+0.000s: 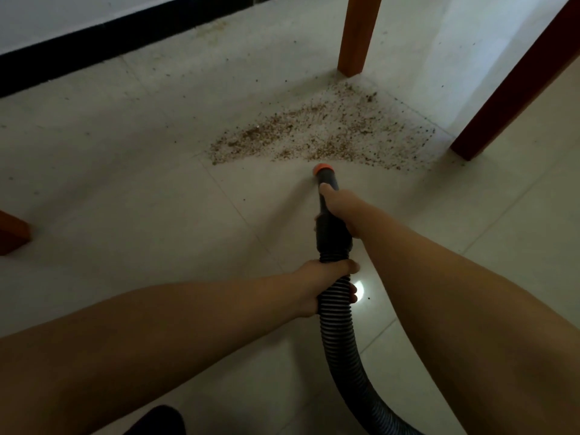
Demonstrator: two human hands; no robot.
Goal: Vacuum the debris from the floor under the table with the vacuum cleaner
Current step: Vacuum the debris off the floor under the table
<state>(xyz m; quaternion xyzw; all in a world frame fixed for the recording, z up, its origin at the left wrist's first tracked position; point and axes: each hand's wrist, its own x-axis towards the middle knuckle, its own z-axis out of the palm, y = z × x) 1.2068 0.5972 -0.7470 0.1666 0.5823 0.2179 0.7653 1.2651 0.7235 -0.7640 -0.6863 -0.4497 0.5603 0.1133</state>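
Note:
A fan-shaped patch of brown debris (326,133) lies on the pale tiled floor (141,199) between the table legs. The black vacuum hose (342,340) runs up from the lower edge to a dark rigid tube with an orange tip (323,168). The tip sits just short of the debris patch's near edge. My right hand (340,211) grips the rigid tube behind the tip. My left hand (323,285) holds the ribbed hose just below the tube's collar.
An orange-brown table leg (357,36) stands behind the debris, and a darker leg (518,80) slants at the right. Another wooden foot (12,233) shows at the left edge. A black skirting strip (94,45) runs along the far wall. A dark shape (157,422), perhaps a shoe, is at the bottom.

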